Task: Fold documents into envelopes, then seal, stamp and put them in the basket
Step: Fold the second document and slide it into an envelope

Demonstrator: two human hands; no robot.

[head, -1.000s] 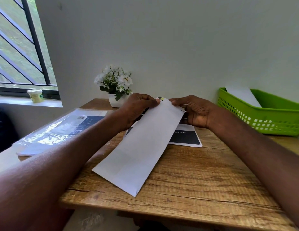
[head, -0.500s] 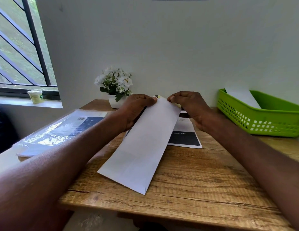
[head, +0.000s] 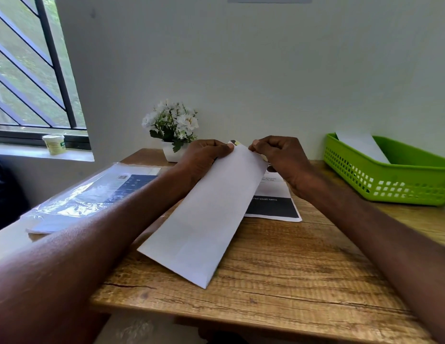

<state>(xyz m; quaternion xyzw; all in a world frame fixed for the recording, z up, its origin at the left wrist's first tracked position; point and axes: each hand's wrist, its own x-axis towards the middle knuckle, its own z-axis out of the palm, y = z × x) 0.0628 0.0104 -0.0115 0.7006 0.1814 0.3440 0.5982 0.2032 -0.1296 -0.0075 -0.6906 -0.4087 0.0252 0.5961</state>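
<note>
A long white envelope [head: 206,219] slants across the middle of the wooden table, its near corner low by the table and its far end raised. My left hand [head: 204,157] pinches the far end's left corner. My right hand [head: 278,157] pinches the right corner, fingers curled. A small dark and yellow piece [head: 235,142] peeks above the far edge between my thumbs. Under the envelope lies a printed document [head: 273,204] with a black band. The green basket [head: 390,184] at the right holds one white envelope [head: 363,145].
A plastic-wrapped pack of paper [head: 92,197] lies at the table's left. A white pot of flowers [head: 173,130] stands against the wall behind my hands. A small tub [head: 54,144] sits on the window sill. The table's front edge runs close to me.
The envelope's near end has drawn back from the table's front edge and its far end has risen. My right hand has moved from behind the envelope up to its far right corner.
</note>
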